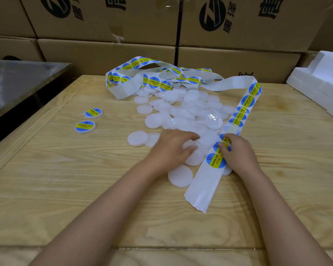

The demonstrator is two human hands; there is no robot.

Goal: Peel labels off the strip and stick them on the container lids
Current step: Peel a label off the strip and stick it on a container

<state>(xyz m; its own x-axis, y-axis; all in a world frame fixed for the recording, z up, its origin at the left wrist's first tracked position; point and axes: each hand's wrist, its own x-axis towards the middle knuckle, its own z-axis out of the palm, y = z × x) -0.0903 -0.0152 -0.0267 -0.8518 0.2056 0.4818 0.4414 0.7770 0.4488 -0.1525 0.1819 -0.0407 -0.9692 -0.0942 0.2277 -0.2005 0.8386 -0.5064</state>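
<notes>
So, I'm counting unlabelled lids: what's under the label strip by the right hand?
White lids poke out from under the label strip beside the right hand; any fully covered ones cannot be seen.

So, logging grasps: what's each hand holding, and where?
Right hand pinches the label strip at its right edge; left hand lies on the lids, grip unclear.

A packing storeroom: stacked printed cartons (108, 22) behind a plywood worktable (65, 189).
</notes>
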